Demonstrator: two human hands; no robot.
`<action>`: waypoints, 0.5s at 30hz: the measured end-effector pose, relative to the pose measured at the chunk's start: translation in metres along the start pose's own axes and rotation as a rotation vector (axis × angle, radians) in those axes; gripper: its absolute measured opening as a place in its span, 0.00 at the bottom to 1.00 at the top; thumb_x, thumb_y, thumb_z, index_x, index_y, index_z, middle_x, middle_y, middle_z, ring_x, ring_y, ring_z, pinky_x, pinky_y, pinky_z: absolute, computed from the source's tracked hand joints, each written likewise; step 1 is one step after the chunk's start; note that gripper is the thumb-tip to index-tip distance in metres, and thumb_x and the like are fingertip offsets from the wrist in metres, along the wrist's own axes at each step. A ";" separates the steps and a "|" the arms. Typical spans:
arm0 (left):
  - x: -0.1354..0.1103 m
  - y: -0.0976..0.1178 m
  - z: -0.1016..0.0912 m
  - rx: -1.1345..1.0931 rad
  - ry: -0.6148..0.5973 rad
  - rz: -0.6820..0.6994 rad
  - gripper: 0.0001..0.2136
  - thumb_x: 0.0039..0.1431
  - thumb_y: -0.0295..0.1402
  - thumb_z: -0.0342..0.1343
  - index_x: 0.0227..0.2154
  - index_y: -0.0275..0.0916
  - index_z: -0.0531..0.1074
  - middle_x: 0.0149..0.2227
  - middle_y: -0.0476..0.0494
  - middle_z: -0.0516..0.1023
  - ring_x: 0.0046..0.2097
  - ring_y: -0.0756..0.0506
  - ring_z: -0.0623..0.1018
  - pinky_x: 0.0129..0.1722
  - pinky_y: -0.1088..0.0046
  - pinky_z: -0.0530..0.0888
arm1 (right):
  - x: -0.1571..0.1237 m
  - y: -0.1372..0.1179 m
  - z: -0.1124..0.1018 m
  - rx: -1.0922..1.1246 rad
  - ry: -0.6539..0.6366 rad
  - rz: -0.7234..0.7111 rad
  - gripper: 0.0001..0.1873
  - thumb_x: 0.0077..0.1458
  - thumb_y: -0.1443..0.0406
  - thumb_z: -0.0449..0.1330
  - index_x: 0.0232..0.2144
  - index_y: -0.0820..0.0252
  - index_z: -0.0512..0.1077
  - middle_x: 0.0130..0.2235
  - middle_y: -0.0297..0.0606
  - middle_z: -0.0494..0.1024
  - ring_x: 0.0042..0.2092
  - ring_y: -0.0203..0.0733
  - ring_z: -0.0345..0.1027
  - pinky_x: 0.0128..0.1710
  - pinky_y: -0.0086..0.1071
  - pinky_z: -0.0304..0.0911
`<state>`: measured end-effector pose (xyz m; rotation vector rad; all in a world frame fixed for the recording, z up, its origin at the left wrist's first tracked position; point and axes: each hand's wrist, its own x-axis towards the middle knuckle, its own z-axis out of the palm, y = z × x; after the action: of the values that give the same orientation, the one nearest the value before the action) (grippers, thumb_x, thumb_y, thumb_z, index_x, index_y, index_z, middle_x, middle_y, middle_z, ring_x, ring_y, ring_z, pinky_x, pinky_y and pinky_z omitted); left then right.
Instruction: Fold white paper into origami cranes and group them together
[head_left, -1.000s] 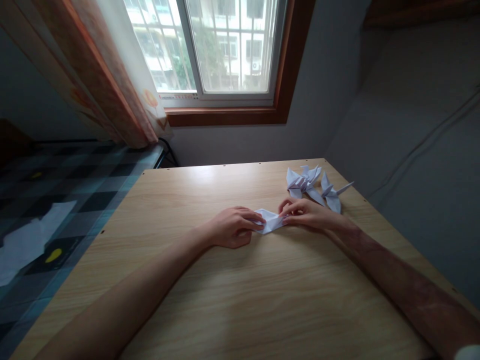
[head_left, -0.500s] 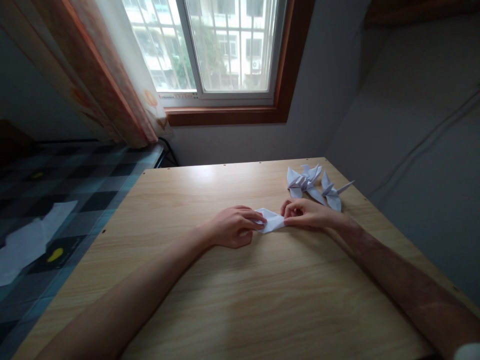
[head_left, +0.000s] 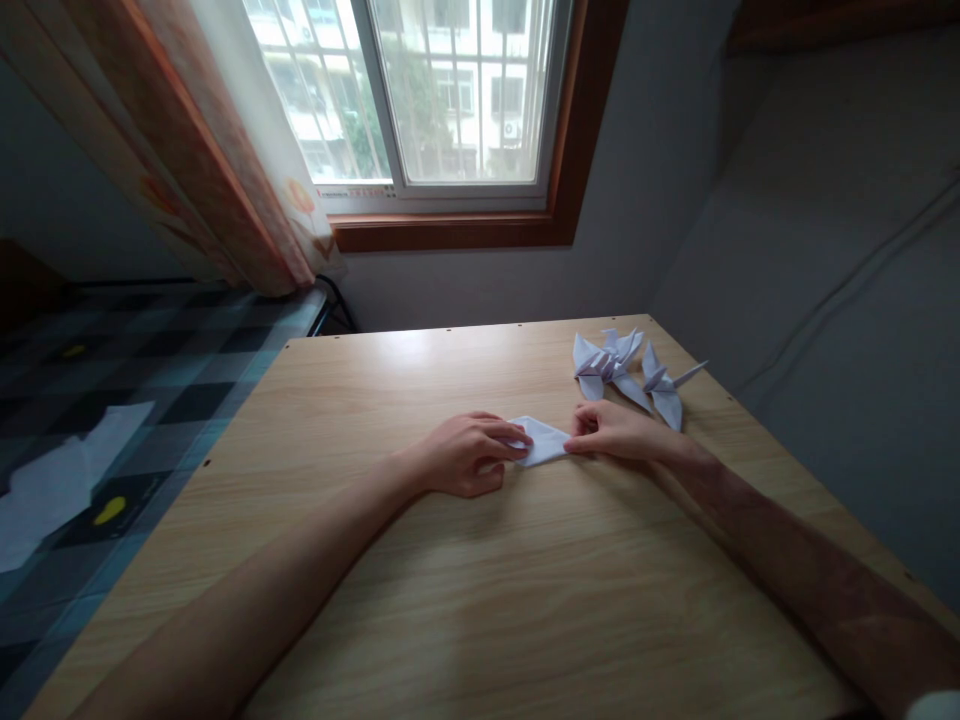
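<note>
A small folded piece of white paper (head_left: 546, 443) lies on the wooden table (head_left: 450, 580) between my hands. From the left, my left hand (head_left: 474, 452) presses its fingertips down on the paper, with the thumb tucked underneath. The thumb of my right hand (head_left: 611, 428) touches the paper's right-hand point, and its fingers are curled in. Whether that hand pinches the tip or only presses it is hard to make out. Just beyond my right hand sit several folded white paper cranes (head_left: 609, 362), one of them (head_left: 664, 385) partly behind the wrist.
To the left is a bed with a checked cover (head_left: 247, 318), where loose white paper sheets (head_left: 56, 485) lie. A curtain (head_left: 247, 180) hangs beside the barred window (head_left: 465, 100). A wall (head_left: 840, 250) with a cable runs along the right of the table.
My right hand's curled fingers have lifted or shifted slightly right, while its thumb stays at the paper's point. My left hand and the paper look unmoved.
</note>
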<state>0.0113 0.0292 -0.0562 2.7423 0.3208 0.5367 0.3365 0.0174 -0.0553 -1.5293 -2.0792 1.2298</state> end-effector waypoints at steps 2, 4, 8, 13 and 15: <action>0.000 0.000 0.000 0.004 0.001 0.001 0.26 0.56 0.25 0.58 0.57 0.47 0.82 0.63 0.44 0.82 0.60 0.39 0.84 0.67 0.59 0.76 | 0.000 0.000 -0.002 -0.004 -0.009 0.002 0.20 0.50 0.50 0.75 0.27 0.60 0.77 0.28 0.36 0.79 0.30 0.40 0.67 0.28 0.31 0.57; 0.000 0.000 0.001 0.012 0.004 0.004 0.25 0.57 0.25 0.57 0.57 0.47 0.82 0.63 0.44 0.82 0.60 0.39 0.84 0.67 0.59 0.76 | 0.001 0.001 -0.003 0.004 -0.024 0.007 0.21 0.49 0.49 0.74 0.28 0.61 0.78 0.27 0.36 0.79 0.30 0.41 0.68 0.29 0.32 0.57; 0.000 -0.001 0.002 0.027 0.015 0.016 0.24 0.57 0.26 0.57 0.56 0.46 0.82 0.63 0.44 0.82 0.59 0.40 0.84 0.67 0.59 0.76 | 0.002 0.003 -0.007 0.030 -0.035 0.015 0.23 0.48 0.48 0.74 0.31 0.62 0.79 0.29 0.36 0.79 0.31 0.40 0.68 0.31 0.32 0.58; 0.000 0.001 0.001 0.029 0.022 0.019 0.24 0.57 0.26 0.57 0.56 0.46 0.82 0.62 0.44 0.83 0.60 0.39 0.84 0.67 0.58 0.76 | -0.001 0.004 -0.013 0.062 -0.075 0.041 0.24 0.52 0.47 0.74 0.34 0.62 0.79 0.29 0.36 0.81 0.30 0.40 0.69 0.29 0.31 0.58; 0.000 0.001 0.001 0.028 0.020 0.018 0.24 0.57 0.25 0.57 0.56 0.46 0.82 0.62 0.44 0.83 0.60 0.39 0.84 0.67 0.58 0.76 | -0.001 0.004 -0.014 0.082 -0.084 0.069 0.25 0.52 0.46 0.74 0.35 0.61 0.79 0.28 0.36 0.81 0.30 0.40 0.69 0.29 0.31 0.59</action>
<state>0.0123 0.0279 -0.0563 2.7705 0.3113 0.5692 0.3489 0.0228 -0.0500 -1.5492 -2.0158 1.4092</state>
